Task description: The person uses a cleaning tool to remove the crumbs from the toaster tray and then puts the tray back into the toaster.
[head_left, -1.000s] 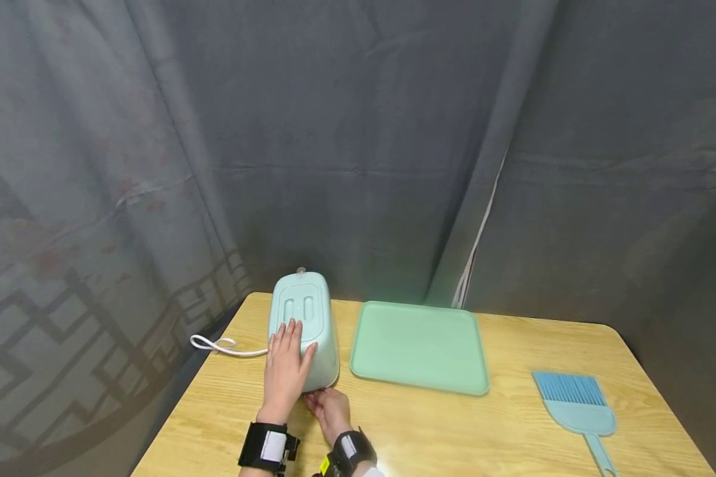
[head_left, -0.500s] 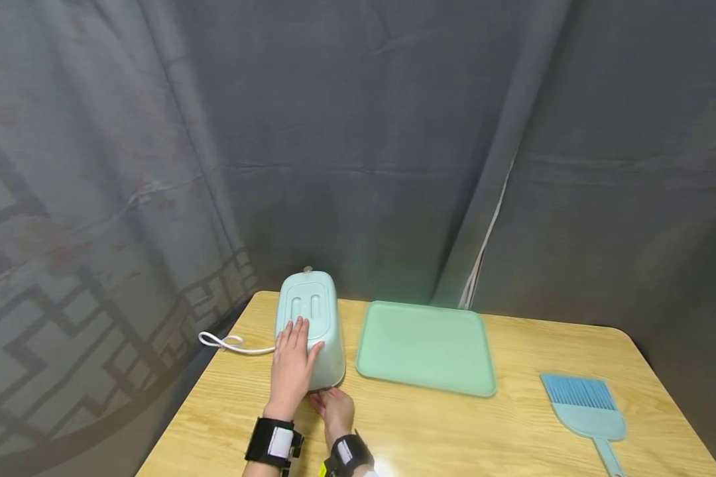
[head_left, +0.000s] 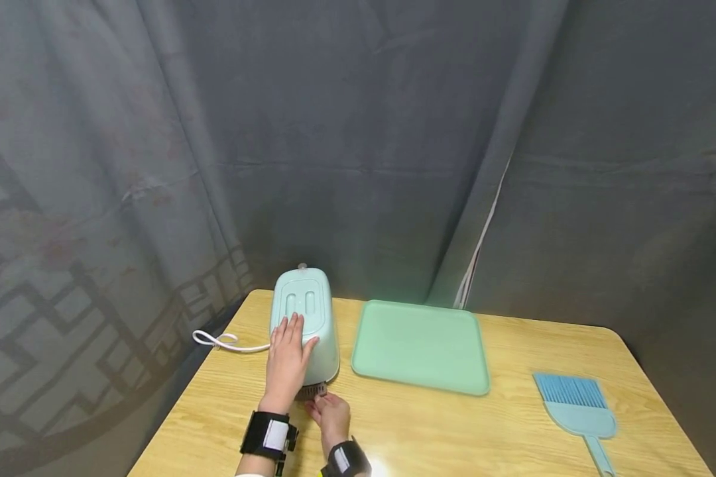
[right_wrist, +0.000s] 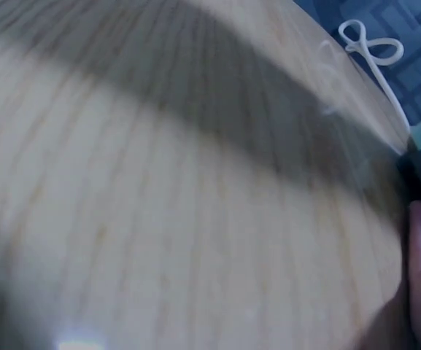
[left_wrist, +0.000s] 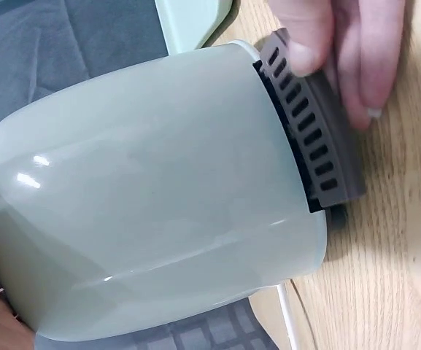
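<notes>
A pale mint toaster (head_left: 324, 356) with a lid over its top stands at the left of the table. My left hand (head_left: 285, 371) lies on the toaster's near top edge, fingers stretched out over the lid. Low at the toaster's near end, my right hand (head_left: 334, 417) pinches a dark slotted crumb tray (left_wrist: 309, 131) between thumb and fingers. In the left wrist view the crumb tray sticks partly out of the toaster's base, the thumb on its slotted face. The right wrist view catches only part of the right hand at its edge.
A flat green serving tray (head_left: 420, 346) lies to the right of the toaster. Farther right is a blue brush (head_left: 580, 412), bristles pointing away. A white power cord (head_left: 247, 348) runs left from the toaster over the table edge. Grey curtains (head_left: 358, 152) hang behind the table.
The crumb tray has come partly out from under the toaster, drawn toward me by my right hand. My left hand has stayed on top of the toaster. The head view has shifted slightly.
</notes>
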The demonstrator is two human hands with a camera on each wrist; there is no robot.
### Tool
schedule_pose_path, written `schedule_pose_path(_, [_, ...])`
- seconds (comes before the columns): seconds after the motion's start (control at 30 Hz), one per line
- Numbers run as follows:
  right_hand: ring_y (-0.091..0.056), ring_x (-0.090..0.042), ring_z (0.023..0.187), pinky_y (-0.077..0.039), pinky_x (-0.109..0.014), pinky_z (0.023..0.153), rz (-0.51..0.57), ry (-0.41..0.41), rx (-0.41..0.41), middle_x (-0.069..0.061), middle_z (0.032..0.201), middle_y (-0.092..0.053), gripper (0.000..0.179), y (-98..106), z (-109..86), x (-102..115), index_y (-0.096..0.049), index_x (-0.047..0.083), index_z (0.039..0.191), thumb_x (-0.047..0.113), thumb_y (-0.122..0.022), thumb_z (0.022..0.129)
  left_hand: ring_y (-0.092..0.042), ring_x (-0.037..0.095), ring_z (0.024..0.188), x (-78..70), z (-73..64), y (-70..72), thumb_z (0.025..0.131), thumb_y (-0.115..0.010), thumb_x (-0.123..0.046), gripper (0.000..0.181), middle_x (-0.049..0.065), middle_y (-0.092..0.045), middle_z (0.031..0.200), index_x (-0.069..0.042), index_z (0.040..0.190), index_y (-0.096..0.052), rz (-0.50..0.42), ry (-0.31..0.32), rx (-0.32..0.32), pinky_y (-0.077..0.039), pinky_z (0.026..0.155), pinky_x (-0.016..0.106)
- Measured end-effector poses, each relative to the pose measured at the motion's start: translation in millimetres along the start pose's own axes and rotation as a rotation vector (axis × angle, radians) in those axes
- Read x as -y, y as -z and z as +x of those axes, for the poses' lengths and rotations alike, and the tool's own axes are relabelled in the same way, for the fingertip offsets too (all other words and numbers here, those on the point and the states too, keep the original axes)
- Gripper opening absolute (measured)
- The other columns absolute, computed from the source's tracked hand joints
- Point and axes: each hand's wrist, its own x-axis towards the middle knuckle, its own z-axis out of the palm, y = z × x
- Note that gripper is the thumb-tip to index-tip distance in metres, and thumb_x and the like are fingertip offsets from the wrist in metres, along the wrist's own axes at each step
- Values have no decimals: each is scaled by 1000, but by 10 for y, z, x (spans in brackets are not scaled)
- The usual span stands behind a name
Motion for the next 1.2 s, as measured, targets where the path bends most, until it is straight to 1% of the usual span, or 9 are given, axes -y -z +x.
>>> schedule_pose_path(0.17, [-73, -20, 77, -66, -33, 70, -72, -9, -46, -24, 86, -73, 29, 83, 29, 113, -60, -27, 107, -1, -67, 95, -42, 48, 137, -15, -21, -27, 100, -64, -24, 53, 30, -52, 143, 11, 138, -52, 1, 2, -1, -32, 118, 62])
schedule_pose_path(0.27, [-73, -22, 74, -66, -33, 67, -105, -11, -50, -26, 84, -73, 27, 135, 46, 177, -62, -26, 104, -1, -67, 95, -43, 48, 137, -26, -34, -43, 99, -64, -24, 53, 30, -52, 143, 11, 138, -52, -1, -4, 4, -32, 118, 62])
schedule_pose_path(0.43, [-74, -23, 71, -66, -32, 66, -146, -83, -57, -22, 79, -73, 19, 169, 35, 254, -66, -22, 99, -5, -70, 90, -43, 48, 137, -22, -35, -44, 98, -65, -24, 54, 31, -53, 143, 12, 137, -52, -12, -11, -14, -32, 118, 63])
schedule_pose_path(0.57, [-73, -22, 65, -65, -30, 61, -149, -140, -76, -21, 74, -72, 15, 172, -9, 287, -67, -19, 93, -6, -73, 86, -42, 49, 137, -5, -15, -35, 98, -65, -24, 55, 31, -52, 143, 12, 138, -52, -12, -19, -20, -32, 118, 63])
schedule_pose_path(0.7, [-72, -19, 60, -64, -28, 57, -156, -171, -38, -23, 71, -72, 14, 198, -61, 307, -67, -19, 91, -6, -73, 87, -41, 48, 138, 7, -4, -28, 99, -64, -24, 55, 31, -51, 144, 11, 139, -51, -7, -16, -16, -31, 118, 62])
schedule_pose_path(0.83, [-72, -18, 58, -64, -29, 57, -209, -157, 2, -23, 71, -72, 18, 214, -78, 341, -69, -18, 90, 0, -74, 88, -40, 48, 138, 17, 1, -8, 100, -63, -24, 54, 31, -51, 145, 12, 139, -51, -3, -13, -7, -30, 119, 62])
schedule_pose_path(1.0, [-72, -18, 56, -64, -29, 57, -250, -156, 8, -22, 71, -72, 20, 238, -59, 361, -70, -16, 88, 3, -76, 88, -40, 48, 139, 11, -6, -1, 100, -63, -24, 54, 31, -50, 145, 12, 139, -51, -4, -7, 10, -29, 119, 62])
schedule_pose_path(1.13, [-70, -16, 55, -64, -27, 56, -246, -161, 15, -21, 69, -71, 19, 243, -40, 356, -70, -17, 89, 1, -76, 88, -40, 48, 139, 6, -3, 0, 100, -63, -24, 55, 31, -50, 145, 12, 140, -51, -5, -7, 12, -29, 120, 62])
schedule_pose_path(1.2, [-69, -15, 54, -63, -26, 55, -257, -173, -1, -20, 66, -71, 17, 232, -34, 355, -70, -17, 88, -1, -76, 88, -40, 48, 139, 5, -1, 3, 100, -63, -24, 55, 31, -50, 145, 12, 139, -51, -5, -5, 12, -29, 120, 61])
